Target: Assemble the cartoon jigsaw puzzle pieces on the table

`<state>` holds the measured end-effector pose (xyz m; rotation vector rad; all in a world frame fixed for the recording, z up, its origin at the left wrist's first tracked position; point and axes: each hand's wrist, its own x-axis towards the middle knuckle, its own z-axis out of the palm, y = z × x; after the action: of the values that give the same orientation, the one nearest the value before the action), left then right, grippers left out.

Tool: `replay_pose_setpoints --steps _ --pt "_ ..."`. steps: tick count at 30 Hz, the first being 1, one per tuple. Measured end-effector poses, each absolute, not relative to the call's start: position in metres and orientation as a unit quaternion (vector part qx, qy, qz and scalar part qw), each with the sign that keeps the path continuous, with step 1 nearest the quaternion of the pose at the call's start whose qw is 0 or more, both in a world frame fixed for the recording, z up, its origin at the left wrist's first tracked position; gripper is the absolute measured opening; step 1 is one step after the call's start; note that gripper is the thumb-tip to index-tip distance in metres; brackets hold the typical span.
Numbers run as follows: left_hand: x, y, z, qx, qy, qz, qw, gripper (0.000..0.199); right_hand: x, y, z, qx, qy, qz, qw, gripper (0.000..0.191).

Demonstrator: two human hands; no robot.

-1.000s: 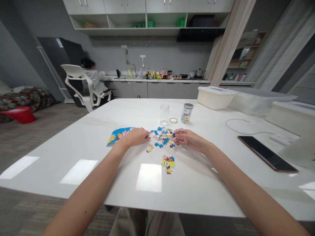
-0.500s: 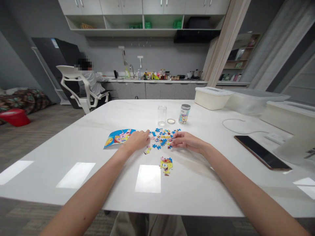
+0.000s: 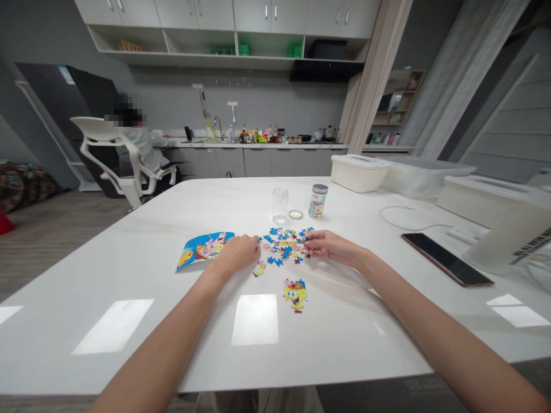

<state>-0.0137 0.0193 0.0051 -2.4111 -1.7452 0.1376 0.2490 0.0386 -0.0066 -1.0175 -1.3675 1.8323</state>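
A loose pile of jigsaw puzzle pieces (image 3: 282,249), mostly blue, lies between my two hands. My right hand (image 3: 329,248) is at the pile's right edge, thumb and fingers pinched together over a small puzzle piece. On the left side, my left hand (image 3: 241,252) rests with curled fingers beside the pile, partly covering the picture card (image 3: 200,249); what its fingertips hold is hidden. A few yellow pieces (image 3: 259,268) lie just below it. Nearer the table's front, a joined puzzle section (image 3: 295,293) shows a yellow cartoon face.
Behind the pile stand a clear jar (image 3: 279,206), a metal-rimmed lid (image 3: 295,214) and a printed can (image 3: 317,202). To the right are a phone (image 3: 445,258), a cable (image 3: 398,207) and white storage boxes (image 3: 361,172). A person (image 3: 144,149) sits at the far left.
The view has swung slightly to the right. Both hands stay at the pile's sides, with the right fingers shifting a little. The joined section looks unchanged.
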Motion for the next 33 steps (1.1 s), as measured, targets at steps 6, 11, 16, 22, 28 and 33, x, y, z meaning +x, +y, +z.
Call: replay_pose_setpoints --steps 6,11,16,22,28,33 --pt "-0.0118 0.0175 0.0075 -0.807 -0.584 0.051 0.070 0.034 0.2447 0.0363 -0.0046 -0.369 -0.505 0.711 0.321 0.015" --pt "-0.0129 0.0211 0.0054 -0.809 -0.582 0.052 0.068 0.033 0.2442 0.0359 -0.0051 -0.363 -0.511 0.710 0.321 0.013" --pt "-0.0154 0.0241 0.0000 -0.805 -0.587 0.043 0.071 0.031 0.2451 0.0372 -0.0062 -0.367 -0.528 0.697 0.315 0.020" --pt "-0.0139 0.0229 0.0002 -0.813 -0.576 0.053 0.066 0.033 0.2432 0.0343 -0.0046 -0.371 -0.539 0.691 0.308 0.021" --pt "-0.0132 0.0224 0.0004 -0.815 -0.574 0.051 0.064 0.032 0.2461 0.0340 -0.0019 -0.377 -0.540 0.686 0.309 0.022" --pt "-0.0133 0.0225 0.0015 -0.813 -0.576 0.052 0.062 0.032 0.2468 0.0365 -0.0037 -0.387 -0.537 0.684 0.307 0.019"
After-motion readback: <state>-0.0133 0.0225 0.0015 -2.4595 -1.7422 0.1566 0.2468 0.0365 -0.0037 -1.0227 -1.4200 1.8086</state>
